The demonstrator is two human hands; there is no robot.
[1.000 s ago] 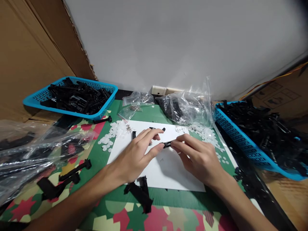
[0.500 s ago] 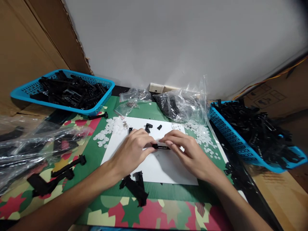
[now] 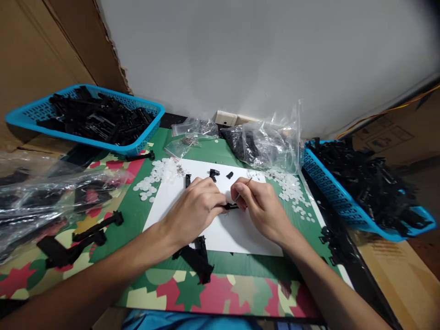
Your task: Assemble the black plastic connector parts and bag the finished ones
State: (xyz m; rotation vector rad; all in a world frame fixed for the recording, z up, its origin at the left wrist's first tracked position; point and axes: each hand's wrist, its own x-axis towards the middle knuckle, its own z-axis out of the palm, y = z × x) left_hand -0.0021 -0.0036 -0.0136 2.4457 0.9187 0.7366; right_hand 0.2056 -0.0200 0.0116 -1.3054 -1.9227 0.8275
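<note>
Both my hands meet over a white sheet [image 3: 237, 231] on the green patterned mat [image 3: 206, 286]. My left hand [image 3: 195, 208] is closed, its fingertips pinching one end of a small black plastic part [image 3: 231, 206] that rests on the sheet. My right hand [image 3: 259, 204] is closed too, pinching a thin metal pin [image 3: 241, 191] whose lower end touches the same part. Loose small black pieces [image 3: 213, 173] lie on the sheet just beyond my fingers.
A blue basket [image 3: 137, 146] of black parts stands at the back left, another blue basket [image 3: 333, 197] at the right. Clear bags [image 3: 271, 142] lie at the back and at the left [image 3: 44, 192]. White washers [image 3: 151, 181] are scattered beside the sheet; black brackets [image 3: 195, 256] lie near me.
My hands have drawn closer together over the black part. My right hand now pinches a thin pin against it. The view has shifted slightly.
</note>
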